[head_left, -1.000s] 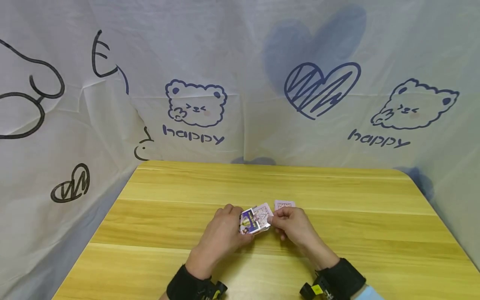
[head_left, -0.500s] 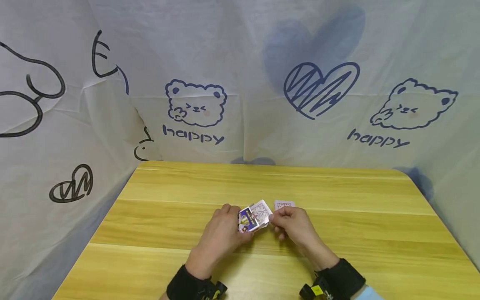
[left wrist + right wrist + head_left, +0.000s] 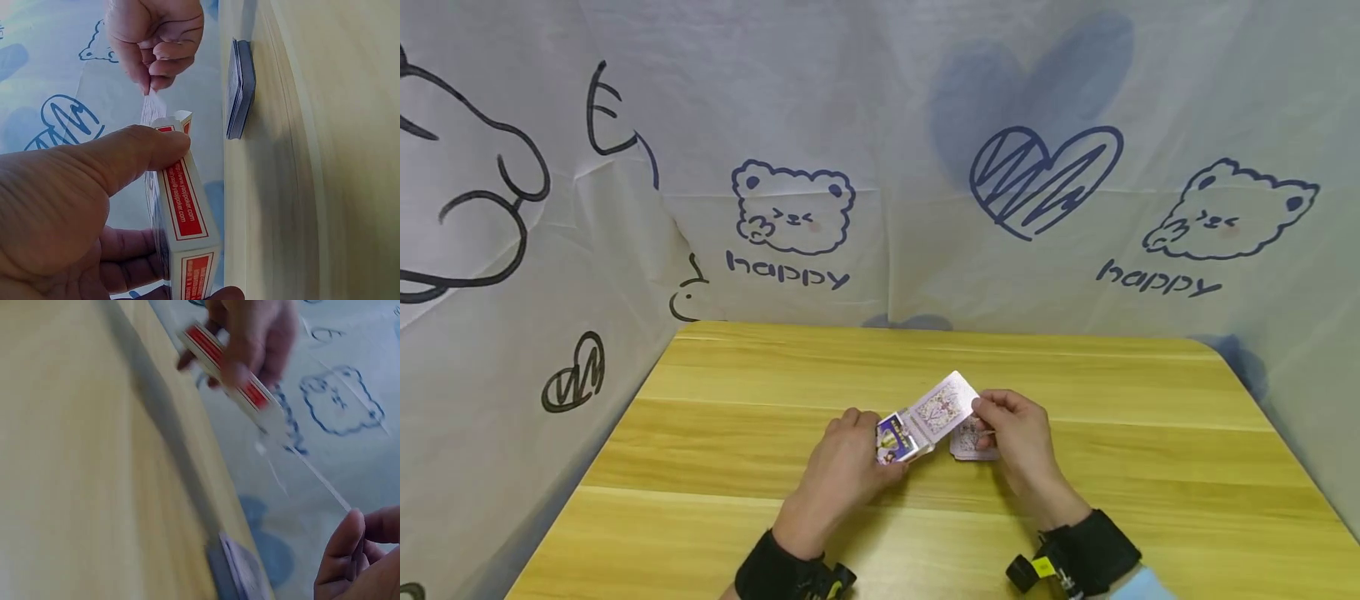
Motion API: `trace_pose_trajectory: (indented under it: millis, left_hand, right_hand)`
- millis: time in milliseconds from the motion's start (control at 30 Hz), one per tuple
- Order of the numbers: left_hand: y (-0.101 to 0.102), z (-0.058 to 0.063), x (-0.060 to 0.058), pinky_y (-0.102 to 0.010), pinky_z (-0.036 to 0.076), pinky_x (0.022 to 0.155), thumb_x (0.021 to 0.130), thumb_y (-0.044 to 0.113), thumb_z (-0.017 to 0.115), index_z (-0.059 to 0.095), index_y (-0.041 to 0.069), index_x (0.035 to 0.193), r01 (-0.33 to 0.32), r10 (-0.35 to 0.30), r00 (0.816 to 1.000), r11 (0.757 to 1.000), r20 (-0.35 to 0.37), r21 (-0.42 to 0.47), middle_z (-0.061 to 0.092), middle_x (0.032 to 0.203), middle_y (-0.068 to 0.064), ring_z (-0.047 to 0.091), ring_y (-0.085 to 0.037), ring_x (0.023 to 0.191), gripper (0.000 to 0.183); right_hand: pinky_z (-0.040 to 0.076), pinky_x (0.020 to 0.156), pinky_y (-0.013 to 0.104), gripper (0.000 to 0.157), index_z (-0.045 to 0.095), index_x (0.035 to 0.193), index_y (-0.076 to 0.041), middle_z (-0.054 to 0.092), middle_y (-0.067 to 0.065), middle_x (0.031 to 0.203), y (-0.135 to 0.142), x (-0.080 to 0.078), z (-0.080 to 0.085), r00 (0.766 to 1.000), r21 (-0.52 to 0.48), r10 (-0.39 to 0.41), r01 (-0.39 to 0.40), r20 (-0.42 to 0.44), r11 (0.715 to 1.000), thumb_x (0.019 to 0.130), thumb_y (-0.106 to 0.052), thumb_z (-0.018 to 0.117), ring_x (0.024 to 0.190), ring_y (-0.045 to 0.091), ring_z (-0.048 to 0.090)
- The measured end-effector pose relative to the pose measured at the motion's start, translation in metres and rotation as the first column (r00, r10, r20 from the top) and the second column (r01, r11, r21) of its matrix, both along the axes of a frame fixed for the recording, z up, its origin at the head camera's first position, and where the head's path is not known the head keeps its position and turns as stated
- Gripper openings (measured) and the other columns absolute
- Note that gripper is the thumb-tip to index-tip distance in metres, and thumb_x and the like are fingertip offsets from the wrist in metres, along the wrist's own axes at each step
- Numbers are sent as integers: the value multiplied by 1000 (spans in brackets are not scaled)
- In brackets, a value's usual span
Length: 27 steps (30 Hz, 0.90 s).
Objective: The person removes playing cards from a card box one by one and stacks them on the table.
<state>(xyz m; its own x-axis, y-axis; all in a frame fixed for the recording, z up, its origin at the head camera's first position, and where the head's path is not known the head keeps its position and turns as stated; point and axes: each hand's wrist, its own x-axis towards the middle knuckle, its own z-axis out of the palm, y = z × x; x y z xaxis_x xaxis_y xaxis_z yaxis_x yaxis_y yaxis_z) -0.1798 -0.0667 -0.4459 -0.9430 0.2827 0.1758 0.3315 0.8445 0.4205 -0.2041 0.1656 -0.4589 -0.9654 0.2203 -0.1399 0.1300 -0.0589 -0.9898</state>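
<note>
My left hand grips a playing card box, its blue-purple front with a picture facing up in the head view. A red and white side of the card box shows under the thumb in the left wrist view. With thumb and fingers my right hand pinches the outer corner of a playing card, patterned back up, which extends from the box's open end. Edge-on it looks thin in the right wrist view. A stack of playing cards lies on the table, partly behind the right hand.
The wooden table reaches back to a white cloth wall with drawn bears and hearts. A cloth wall also stands on the left side. Black bands with small cameras wrap both wrists.
My right hand has moved up and to the right, drawing the playing card farther out of the box. More of the card stack now shows beneath it. The left hand has stayed nearly still.
</note>
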Motion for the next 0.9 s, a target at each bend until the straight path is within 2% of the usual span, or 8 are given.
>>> trace_pose_trajectory:
  millis: [100,233,333,467,667,900]
  left_hand:
    - [1,1,0,-30,44,60,68,42,83,60,-3,114,1,-2,1000,1000,19,4,56,93,-7,48,-20,77,68]
    - [2,1,0,-31,46,62,69,43,82,59,-3,116,4,-4,1000,1000,29,1,57,97,-9,49,-21,79,69]
    - [3,1,1,-31,46,63,70,43,82,59,-3,117,9,-9,999,1000,31,-3,58,98,-9,49,-21,80,70]
    - [3,0,1,-31,47,64,70,43,82,58,-3,118,14,-14,999,1000,32,-7,58,99,-10,50,-20,81,71]
    - [5,-2,1,-32,47,65,69,43,82,59,-3,117,19,-18,999,1000,43,-13,58,100,-10,50,-21,81,70]
    - [6,-3,2,-32,46,65,69,43,82,59,-3,117,19,-18,998,1000,54,-13,58,99,-9,49,-20,81,71]
  right_hand:
    - [49,49,22,25,63,108,4,61,4,82,16,-11,5,1000,55,7,-9,31,998,91,-15,65,69,13,57]
    - [48,52,24,28,64,109,3,58,4,83,42,-28,9,990,164,105,-120,95,979,93,-20,63,68,12,53]
    - [47,54,25,30,64,110,3,58,6,83,59,-39,9,967,246,208,-239,148,939,94,-22,62,66,12,52]
    - [45,54,25,29,67,108,1,60,7,79,71,-50,5,935,328,281,-341,217,881,92,-22,64,65,14,51]
    - [43,54,27,25,69,104,1,60,6,73,69,-57,-5,914,344,318,-391,251,854,90,-19,66,63,15,50]
    - [41,52,27,21,70,98,2,56,3,67,61,-61,-14,917,351,319,-388,240,852,88,-17,69,60,14,48]
